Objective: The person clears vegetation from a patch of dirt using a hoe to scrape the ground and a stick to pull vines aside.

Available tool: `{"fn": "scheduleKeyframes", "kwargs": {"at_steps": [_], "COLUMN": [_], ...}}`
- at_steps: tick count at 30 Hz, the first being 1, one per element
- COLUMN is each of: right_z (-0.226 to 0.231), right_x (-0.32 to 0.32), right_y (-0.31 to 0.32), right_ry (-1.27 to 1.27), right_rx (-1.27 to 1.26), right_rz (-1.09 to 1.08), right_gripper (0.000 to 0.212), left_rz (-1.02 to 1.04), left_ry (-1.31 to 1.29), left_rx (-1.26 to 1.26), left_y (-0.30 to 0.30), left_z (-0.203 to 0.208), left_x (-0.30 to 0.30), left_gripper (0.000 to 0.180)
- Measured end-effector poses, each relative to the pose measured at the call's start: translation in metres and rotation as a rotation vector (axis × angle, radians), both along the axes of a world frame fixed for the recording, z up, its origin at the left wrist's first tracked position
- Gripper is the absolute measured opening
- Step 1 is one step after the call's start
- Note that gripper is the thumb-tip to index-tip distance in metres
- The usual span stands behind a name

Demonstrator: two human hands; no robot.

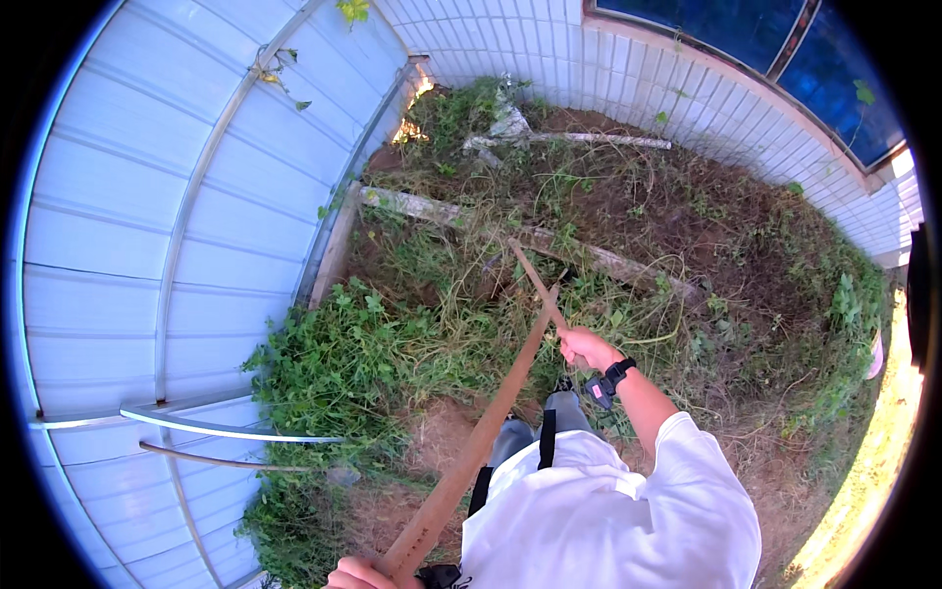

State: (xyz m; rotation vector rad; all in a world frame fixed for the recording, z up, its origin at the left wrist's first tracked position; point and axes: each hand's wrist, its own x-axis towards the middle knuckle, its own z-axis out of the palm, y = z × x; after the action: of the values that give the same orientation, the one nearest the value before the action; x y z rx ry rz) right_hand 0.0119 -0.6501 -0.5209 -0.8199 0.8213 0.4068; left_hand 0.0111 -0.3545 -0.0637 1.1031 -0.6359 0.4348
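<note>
Fingers of our right hand [586, 348] are curled closed around the near end of a slim, straight brown wooden stick [536, 280], which runs from our grip toward the far left. Our left hand [358, 575], partly cut off at the near edge, appears wrapped around the near end of a long, flat reddish-brown wooden board [469, 456]. That board slants the other way, toward the far right, narrowing until its far end crosses the stick just beyond our right fingers.

This crossing is the relation we judge any move turns on: the two long axes form a lopsided X, with our right hand close beside the crossing and our left well apart from it. Whether the pieces are fastened, pressed together or simply overlapping, we cannot tell.

Farther out, the stick's tip meets the line of a weathered grey wooden beam [618, 265] that lies from far left to near right; we cannot make out whether they touch. Tangled green leafy weeds [329, 344] spread to the left of the board, up to a white ribbed panel wall [108, 236].
</note>
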Motion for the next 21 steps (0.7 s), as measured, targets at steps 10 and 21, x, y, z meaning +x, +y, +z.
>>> {"fn": "scheduleKeyframes", "kwargs": {"at_steps": [10,21], "right_z": [0.128,0.045], "right_x": [-0.172,-0.176], "right_y": [-0.013,-0.006], "right_ry": [0.271,0.332], "right_rx": [-0.302,-1.235], "right_rz": [0.013,-0.076], "right_gripper": [0.034,0.041], "left_rz": [-0.111,-0.216], "left_ry": [-0.066,-0.139], "left_rx": [-0.035,0.005], "left_y": [-0.011,-0.038], "left_z": [0.0,0.006], "left_x": [0.014,0.004], "left_gripper": [0.015,0.015]}}
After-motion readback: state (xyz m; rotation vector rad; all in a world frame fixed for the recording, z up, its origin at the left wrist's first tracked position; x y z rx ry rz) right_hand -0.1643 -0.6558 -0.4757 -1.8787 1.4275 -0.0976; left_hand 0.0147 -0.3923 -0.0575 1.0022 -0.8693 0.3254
